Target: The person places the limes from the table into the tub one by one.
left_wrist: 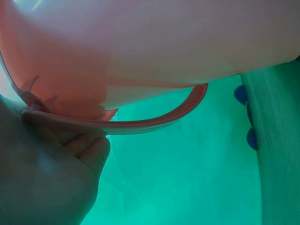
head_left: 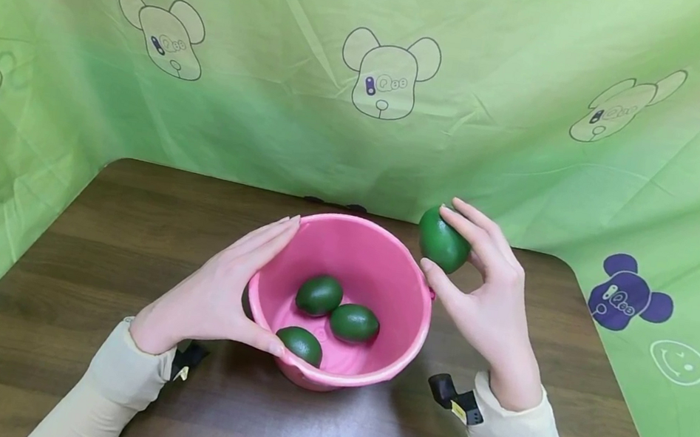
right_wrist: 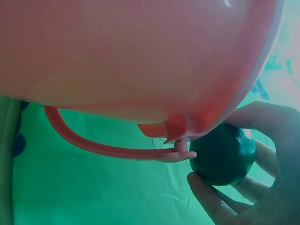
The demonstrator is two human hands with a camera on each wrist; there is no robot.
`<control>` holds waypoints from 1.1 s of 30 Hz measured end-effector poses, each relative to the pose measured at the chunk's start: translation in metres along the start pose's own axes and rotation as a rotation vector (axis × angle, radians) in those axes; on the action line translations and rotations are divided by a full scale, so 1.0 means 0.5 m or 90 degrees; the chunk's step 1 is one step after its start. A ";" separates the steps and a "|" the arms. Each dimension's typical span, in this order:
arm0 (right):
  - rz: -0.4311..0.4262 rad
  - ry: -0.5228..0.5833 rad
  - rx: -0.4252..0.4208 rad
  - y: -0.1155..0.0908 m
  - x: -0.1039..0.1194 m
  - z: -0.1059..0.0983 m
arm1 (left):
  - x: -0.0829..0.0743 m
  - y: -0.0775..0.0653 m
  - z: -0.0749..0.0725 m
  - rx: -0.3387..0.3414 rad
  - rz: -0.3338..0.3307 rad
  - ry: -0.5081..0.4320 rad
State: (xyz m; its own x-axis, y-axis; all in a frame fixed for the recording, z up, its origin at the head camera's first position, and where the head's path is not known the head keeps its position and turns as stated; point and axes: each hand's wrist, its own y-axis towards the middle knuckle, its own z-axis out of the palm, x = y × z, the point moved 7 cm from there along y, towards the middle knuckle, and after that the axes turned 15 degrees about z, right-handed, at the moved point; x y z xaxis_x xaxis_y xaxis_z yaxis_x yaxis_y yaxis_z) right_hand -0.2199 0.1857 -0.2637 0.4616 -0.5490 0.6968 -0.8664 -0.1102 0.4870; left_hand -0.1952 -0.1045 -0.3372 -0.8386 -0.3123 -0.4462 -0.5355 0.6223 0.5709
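Note:
A pink bucket (head_left: 394,355) stands upright on the table, its mouth facing up. Inside, on its bottom, lie three dark green avocados: one at the back (head_left: 320,295), one on the right (head_left: 354,324) and one near the front wall (head_left: 300,344). My left hand (head_left: 219,286) holds the bucket's left rim, thumb at the front and fingers toward the back. Between thumb and fingertips, my right hand (head_left: 488,290) grips another green avocado (head_left: 443,240) at the right rim, outside the mouth. The right wrist view shows this avocado (right_wrist: 222,154) close to the handle's pivot.
The bucket's handle (right_wrist: 108,149) hangs on its far side. A brown wooden table (head_left: 74,269) lies under everything, with a green printed cloth (head_left: 256,123) behind and at both sides. A small black wrist camera (head_left: 455,398) sits at my right cuff.

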 end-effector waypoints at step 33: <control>-0.060 -0.004 0.013 -0.026 0.108 0.000 | 0.003 -0.001 0.002 -0.004 -0.002 -0.009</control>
State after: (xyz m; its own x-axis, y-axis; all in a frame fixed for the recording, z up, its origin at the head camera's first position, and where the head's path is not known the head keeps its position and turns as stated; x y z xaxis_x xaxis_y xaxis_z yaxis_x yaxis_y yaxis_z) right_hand -0.1838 0.1571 -0.2322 0.5401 -0.5412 0.6445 -0.8227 -0.1782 0.5398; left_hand -0.1961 -0.1045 -0.3386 -0.8358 -0.3033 -0.4576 -0.5383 0.6165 0.5746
